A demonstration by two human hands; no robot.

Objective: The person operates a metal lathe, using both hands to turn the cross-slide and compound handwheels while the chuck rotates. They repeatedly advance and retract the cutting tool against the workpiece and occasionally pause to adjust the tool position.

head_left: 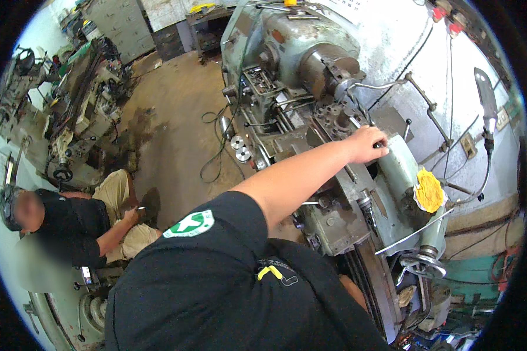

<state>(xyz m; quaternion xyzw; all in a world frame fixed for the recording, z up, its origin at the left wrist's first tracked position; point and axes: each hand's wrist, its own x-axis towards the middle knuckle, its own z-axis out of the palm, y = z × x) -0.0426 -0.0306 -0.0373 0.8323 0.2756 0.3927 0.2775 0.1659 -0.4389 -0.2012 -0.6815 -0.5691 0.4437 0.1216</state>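
Observation:
My left arm reaches across to a grey-green metal lathe. My left hand (368,144) rests at the front end of its tailstock (399,167), fingers curled round a small dark handle (379,144) that they mostly cover. Just beyond the hand stands a round toolpost (336,119) on the carriage. Farther off is the chuck (329,70), fixed to the headstock (304,35). A handwheel (423,264) sits at the tailstock's near end. A patch of bare skin shows beside my shirt at the lower edge, but my right hand is out of sight.
A yellow lump on a white sheet (429,191) lies on the tailstock, near a thin rod (414,231). A jointed arm and a lamp (486,96) stand by the wall. Cables (218,149) trail over the floor. At left sits another person (76,219), with more machines (79,111) behind.

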